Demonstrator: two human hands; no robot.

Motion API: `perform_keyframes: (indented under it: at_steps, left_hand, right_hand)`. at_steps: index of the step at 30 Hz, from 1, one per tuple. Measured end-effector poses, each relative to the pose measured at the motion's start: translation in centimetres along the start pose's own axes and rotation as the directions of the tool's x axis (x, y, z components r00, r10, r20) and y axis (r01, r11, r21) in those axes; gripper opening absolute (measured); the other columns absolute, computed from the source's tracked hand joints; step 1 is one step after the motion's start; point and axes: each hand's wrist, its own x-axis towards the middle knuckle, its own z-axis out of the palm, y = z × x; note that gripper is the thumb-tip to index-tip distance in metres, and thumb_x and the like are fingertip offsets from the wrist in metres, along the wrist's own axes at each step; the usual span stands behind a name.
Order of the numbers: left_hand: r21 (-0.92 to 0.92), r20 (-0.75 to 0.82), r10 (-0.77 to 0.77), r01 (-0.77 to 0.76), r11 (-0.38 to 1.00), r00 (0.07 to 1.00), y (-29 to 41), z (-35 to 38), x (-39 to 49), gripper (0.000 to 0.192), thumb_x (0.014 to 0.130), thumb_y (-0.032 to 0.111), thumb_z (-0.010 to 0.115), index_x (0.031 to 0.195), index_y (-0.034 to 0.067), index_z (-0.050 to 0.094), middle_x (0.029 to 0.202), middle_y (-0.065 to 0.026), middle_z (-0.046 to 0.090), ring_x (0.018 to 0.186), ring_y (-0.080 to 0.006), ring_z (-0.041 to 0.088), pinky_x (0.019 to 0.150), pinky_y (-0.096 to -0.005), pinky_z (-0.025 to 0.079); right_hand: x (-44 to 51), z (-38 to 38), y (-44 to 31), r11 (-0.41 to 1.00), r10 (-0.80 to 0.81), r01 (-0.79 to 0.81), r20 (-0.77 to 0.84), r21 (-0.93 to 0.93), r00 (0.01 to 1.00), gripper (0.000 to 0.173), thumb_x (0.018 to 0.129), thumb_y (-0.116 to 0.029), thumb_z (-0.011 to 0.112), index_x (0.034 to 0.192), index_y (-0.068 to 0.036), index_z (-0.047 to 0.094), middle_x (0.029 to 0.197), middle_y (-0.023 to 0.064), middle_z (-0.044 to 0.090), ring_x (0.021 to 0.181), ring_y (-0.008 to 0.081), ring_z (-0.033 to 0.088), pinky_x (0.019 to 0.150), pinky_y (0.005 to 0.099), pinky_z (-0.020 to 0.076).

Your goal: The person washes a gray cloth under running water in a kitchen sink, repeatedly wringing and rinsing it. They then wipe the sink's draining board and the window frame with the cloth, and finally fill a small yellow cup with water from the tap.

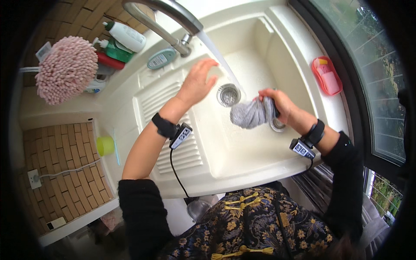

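Observation:
My right hand (282, 105) grips a bunched grey cloth (248, 113), held above the basin of a cream laundry sink (250, 156). A darker part of it shows by my palm; whether it is a sock or a rag I cannot tell. Nothing is in my left hand (198, 81), its fingers apart, over the sink just left of the running water (219, 57). That stream falls from a curved metal faucet (162, 31) towards the round metal drain (228, 95). A second metal fitting (278, 125) is partly hidden beneath the cloth and my right hand.
A ribbed washboard (180, 152) is moulded into the sink's left side. By the faucet lies a teal brush (161, 58); behind it are a white bottle (126, 35) and a green pump bottle (117, 50). A pink chenille duster (66, 70) and yellow-green cup (105, 146) are left. A pink soap dish (326, 76) sits right.

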Motion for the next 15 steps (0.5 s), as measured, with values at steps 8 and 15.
perform_keyframes:
  at_steps: [8, 15]
  left_hand:
    - [0.898, 0.183, -0.089, -0.129, 0.421, 0.979, -5.6, -1.8, 6.3, 0.048, 0.083, 0.012, 0.046, 0.131, 0.009, 0.049, 0.135, 0.0032, 0.047, 0.107, -0.0188, 0.052, 0.077, -0.0349, 0.044]
    - [0.963, 0.059, -0.03, -0.049, 0.265, 0.998, -8.0, -4.2, 6.6, 0.05, 0.082, 0.012, 0.047, 0.133, 0.013, 0.046, 0.135, 0.0059, 0.047, 0.114, -0.0174, 0.047, 0.084, -0.0424, 0.038]
  right_hand:
    - [-0.6, -0.7, 2.1, 0.987, -0.015, 0.029, 0.086, -0.161, 0.996, 0.018, 0.085, -0.02, 0.056, 0.08, -0.003, 0.058, 0.086, 0.0092, 0.063, 0.078, 0.0197, 0.061, 0.074, 0.0329, 0.0507]
    - [-0.4, -1.3, 2.4, 0.99, 0.008, 0.012, 0.133, -0.144, 0.991, 0.021, 0.085, -0.023, 0.057, 0.088, -0.003, 0.061, 0.082, 0.0055, 0.062, 0.074, 0.0155, 0.06, 0.069, 0.029, 0.0491]
